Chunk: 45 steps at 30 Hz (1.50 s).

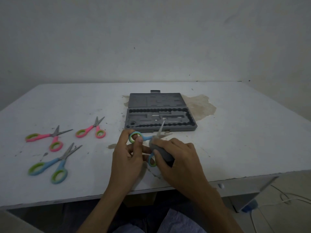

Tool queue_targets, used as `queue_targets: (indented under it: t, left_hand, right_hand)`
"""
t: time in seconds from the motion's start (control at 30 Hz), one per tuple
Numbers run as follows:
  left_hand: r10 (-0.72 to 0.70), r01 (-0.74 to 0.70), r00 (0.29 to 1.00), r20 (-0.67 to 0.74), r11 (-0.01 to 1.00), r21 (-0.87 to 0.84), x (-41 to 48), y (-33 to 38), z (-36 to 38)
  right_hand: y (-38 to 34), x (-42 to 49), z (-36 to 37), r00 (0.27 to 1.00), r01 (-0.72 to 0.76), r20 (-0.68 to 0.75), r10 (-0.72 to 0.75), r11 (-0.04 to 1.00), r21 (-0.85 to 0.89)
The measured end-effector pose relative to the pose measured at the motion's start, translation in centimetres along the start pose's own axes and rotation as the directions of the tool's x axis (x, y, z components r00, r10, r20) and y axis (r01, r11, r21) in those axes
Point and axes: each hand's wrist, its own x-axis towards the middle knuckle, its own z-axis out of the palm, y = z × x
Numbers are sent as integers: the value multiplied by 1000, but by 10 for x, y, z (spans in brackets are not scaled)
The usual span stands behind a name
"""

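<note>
The left hand pinches the blue-and-green scissors by their upper finger loop, thumb pressed on the ring, and holds them just above the table with the blades spread and pointing away. The right hand, touching the left, curls round a grey screwdriver handle whose front end meets the scissors' pivot. Just beyond both hands lies an open grey tool case. Well to the left of the left hand lie two pink scissors and another blue pair.
</note>
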Motion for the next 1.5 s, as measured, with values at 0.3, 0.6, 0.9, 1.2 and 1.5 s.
queue_targets:
  t: [0.3,0.6,0.9,1.2,1.5]
  left_hand:
    - [-61,61,998,9,993,-98,3,4,1]
    - [-86,92,994,67,991,-96,2,7,1]
    - [-122,132,988,90,985,-113,2,9,0]
    - [-130,141,986,101,984,-108,2,7,0]
    - [-131,141,987,98,985,-97,2,7,0]
  right_hand:
    - [6,3,-3,989,-84,-121,82,996,-12]
    - [19,15,-25,998,-51,-27,48,994,-93]
    - [26,21,-41,993,41,113,-20,981,-190]
    - [20,19,-44,980,167,133,-145,971,-169]
    - [13,20,-40,983,140,140,-115,974,-179]
